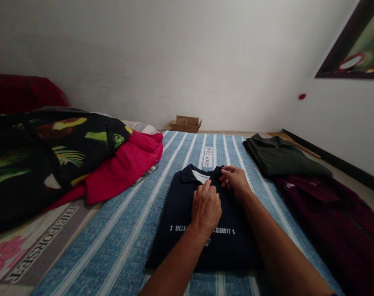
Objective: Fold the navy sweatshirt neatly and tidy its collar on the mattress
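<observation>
A folded navy collared shirt (182,250) lies in front of me, its white lettering across the chest and its collar pointing away. My left hand (206,204) rests over the upper chest, fingers bent and drawn together at the neck opening, where a pale inner lining shows. On the right side of the collar, my right hand (234,179) pinches the fabric between thumb and fingers. My left hand and wrist cover part of the lettering.
A blue striped sheet (122,230) lies beneath the shirt. A folded dark green garment (282,158) and a maroon garment (331,218) lie right. Left is a heap with a black patterned garment (72,144) and a pink garment (125,166). A cardboard box (187,124) stands by the wall.
</observation>
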A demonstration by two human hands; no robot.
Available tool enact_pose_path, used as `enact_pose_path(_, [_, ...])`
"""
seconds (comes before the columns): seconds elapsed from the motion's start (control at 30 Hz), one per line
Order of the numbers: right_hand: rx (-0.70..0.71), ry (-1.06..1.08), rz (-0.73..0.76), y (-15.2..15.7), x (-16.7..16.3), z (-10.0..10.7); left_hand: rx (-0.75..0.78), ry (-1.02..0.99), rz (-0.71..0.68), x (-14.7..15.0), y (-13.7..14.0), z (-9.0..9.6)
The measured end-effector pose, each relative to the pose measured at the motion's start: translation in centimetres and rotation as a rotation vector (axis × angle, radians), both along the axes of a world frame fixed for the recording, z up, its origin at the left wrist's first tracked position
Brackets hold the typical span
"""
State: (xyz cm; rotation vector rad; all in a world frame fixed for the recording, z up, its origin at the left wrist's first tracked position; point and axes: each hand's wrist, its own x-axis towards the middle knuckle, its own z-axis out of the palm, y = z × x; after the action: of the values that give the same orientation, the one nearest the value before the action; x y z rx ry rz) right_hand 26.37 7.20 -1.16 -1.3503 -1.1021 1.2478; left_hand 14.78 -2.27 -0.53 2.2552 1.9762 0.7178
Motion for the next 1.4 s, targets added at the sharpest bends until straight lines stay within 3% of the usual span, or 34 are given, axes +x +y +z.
enact_pose_path(0.33, [0.041,0.100,-0.057,-0.2,0.6,-1.2,-0.022,0.047,0.000,0.0,-0.1,0.1])
enact_pose_path(0.87, [0.055,0.207,-0.004,-0.9,1.4,-1.3,0.001,0.054,-0.034,0.0,-0.1,0.0])
enact_pose_path(1.03, [0.090,0.226,0.027,-1.3,1.3,-1.6,-0.046,-0.021,-0.033,-0.3,-0.1,0.3])
enact_pose_path(1.2, [0.148,0.254,0.077,-1.8,1.0,-2.1,-0.218,-0.273,-0.086,-1.3,1.5,1.6])
enact_pose_path(1.4, [0.220,0.228,0.032,-1.9,0.8,-2.3,-0.205,-0.309,0.129,-0.6,4.4,3.0])
